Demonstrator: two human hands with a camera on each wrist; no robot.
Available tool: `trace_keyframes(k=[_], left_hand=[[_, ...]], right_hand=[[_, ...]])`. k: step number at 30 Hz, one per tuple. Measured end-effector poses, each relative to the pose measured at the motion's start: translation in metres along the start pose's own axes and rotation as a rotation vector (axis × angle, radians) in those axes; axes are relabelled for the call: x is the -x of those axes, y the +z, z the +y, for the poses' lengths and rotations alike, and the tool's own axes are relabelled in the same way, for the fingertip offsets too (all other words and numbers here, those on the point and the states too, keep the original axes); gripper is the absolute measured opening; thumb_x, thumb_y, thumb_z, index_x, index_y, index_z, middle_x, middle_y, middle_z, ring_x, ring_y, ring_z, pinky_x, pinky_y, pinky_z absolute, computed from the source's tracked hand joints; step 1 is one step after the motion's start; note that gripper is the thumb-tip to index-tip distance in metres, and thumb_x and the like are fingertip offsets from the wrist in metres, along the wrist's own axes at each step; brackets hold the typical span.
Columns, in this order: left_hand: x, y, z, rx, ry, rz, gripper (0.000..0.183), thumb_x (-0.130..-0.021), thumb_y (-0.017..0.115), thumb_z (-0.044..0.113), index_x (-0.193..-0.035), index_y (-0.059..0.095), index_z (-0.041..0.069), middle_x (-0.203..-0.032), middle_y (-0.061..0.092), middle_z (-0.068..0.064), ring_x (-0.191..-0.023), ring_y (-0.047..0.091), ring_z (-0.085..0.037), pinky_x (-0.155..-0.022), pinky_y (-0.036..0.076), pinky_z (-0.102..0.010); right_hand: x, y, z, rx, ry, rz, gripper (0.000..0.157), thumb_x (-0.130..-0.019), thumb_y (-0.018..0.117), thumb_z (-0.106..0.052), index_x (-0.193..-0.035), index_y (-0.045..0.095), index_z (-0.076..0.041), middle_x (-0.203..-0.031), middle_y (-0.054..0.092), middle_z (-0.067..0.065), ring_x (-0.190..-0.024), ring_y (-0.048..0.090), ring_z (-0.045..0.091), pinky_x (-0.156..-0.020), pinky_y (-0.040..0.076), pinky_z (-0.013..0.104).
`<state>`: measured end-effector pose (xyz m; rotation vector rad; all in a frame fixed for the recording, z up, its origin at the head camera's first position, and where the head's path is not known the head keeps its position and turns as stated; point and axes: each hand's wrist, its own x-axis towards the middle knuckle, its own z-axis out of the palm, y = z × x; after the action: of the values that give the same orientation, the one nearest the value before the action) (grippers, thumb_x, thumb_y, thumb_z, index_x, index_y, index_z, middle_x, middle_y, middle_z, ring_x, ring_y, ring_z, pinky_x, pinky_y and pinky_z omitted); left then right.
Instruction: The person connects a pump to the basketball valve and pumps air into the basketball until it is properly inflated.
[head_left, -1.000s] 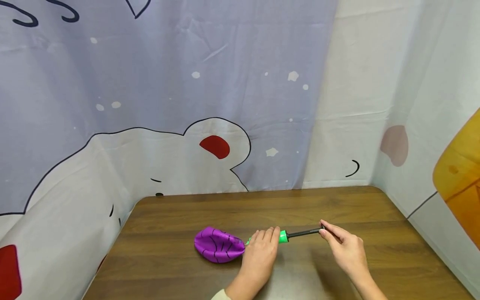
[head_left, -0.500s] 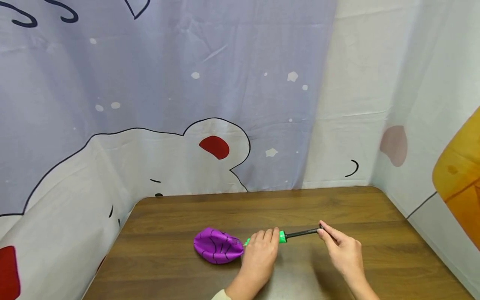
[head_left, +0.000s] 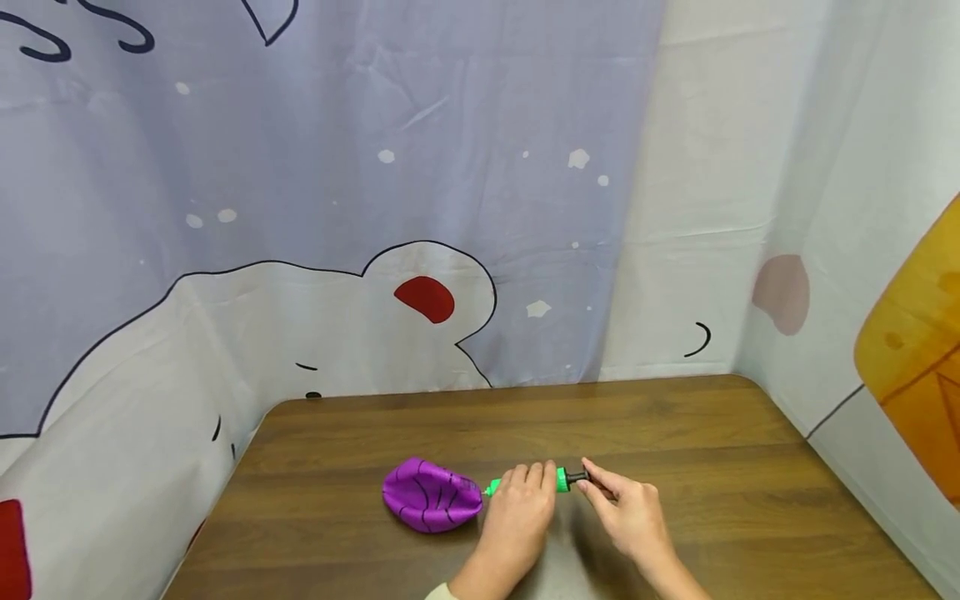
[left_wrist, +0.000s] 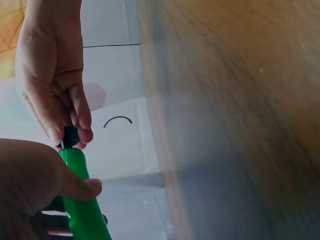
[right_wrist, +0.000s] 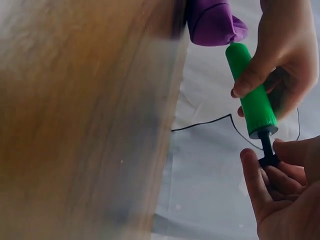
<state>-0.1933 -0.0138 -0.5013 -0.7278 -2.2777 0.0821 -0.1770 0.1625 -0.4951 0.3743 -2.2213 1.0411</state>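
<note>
My left hand (head_left: 519,518) grips the green barrel of a small hand pump (right_wrist: 250,97), its thumb laid along the side in the right wrist view. The fingers of my right hand (head_left: 626,510) pinch the black handle (right_wrist: 268,160) at the pump's right end; only a short length of black rod shows between handle and barrel. At the other end, the pump's tip meets the pinched corner of a purple ball (head_left: 431,495) with black lines. The ball is creased and partly caved in, lying left of my left hand. My left palm hides much of the barrel in the head view.
A brown wood-grain table (head_left: 322,433) lies beneath both hands. Behind it and along both sides hangs a printed cloth (head_left: 315,167) with cartoon shapes, meeting the table's back edge.
My right hand has moved left with the handle, sliding the long black rod most of the way into the green barrel. My left hand and the purple ball stay nearly in place.
</note>
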Motion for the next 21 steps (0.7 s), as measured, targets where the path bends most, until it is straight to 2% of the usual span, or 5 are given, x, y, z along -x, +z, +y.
trace_keyframes(k=[7, 12, 16, 21], left_hand=[[0.002, 0.001, -0.008, 0.068, 0.025, 0.019, 0.053, -0.062, 0.083, 0.009, -0.111, 0.065, 0.013, -0.098, 0.07, 0.004, -0.083, 0.064, -0.015, -0.079, 0.056, -0.028], [0.001, 0.0, -0.012, 0.083, 0.019, 0.013, 0.056, -0.061, 0.083, 0.006, -0.112, 0.063, 0.012, -0.098, 0.069, 0.003, -0.083, 0.063, -0.014, -0.079, 0.056, -0.027], [0.002, 0.0, -0.012, 0.086, 0.003, -0.006, 0.059, -0.06, 0.084, 0.006, -0.115, 0.063, 0.012, -0.099, 0.069, 0.003, -0.084, 0.063, -0.014, -0.08, 0.056, -0.027], [0.003, -0.001, -0.012, 0.088, 0.004, -0.028, 0.062, -0.059, 0.085, 0.007, -0.116, 0.062, 0.012, -0.101, 0.069, 0.002, -0.085, 0.063, -0.015, -0.08, 0.056, -0.027]], right_hand=[[0.0, -0.014, 0.006, -0.015, 0.025, 0.046, 0.031, -0.073, 0.085, 0.005, -0.103, 0.079, 0.0, -0.086, 0.077, 0.011, -0.074, 0.067, -0.008, -0.059, 0.054, 0.009], [-0.002, -0.038, 0.017, 0.048, 0.123, 0.065, 0.029, -0.077, 0.082, 0.003, -0.105, 0.079, -0.003, -0.088, 0.078, 0.01, -0.073, 0.062, -0.017, -0.059, 0.051, 0.006], [-0.003, -0.056, 0.024, 0.099, 0.189, 0.071, 0.028, -0.081, 0.081, -0.001, -0.109, 0.079, -0.005, -0.09, 0.078, 0.009, -0.073, 0.059, -0.021, -0.058, 0.05, 0.005], [-0.003, -0.064, 0.027, 0.122, 0.201, 0.09, 0.029, -0.082, 0.081, -0.002, -0.11, 0.079, -0.006, -0.089, 0.078, 0.009, -0.072, 0.058, -0.022, -0.055, 0.049, 0.007]])
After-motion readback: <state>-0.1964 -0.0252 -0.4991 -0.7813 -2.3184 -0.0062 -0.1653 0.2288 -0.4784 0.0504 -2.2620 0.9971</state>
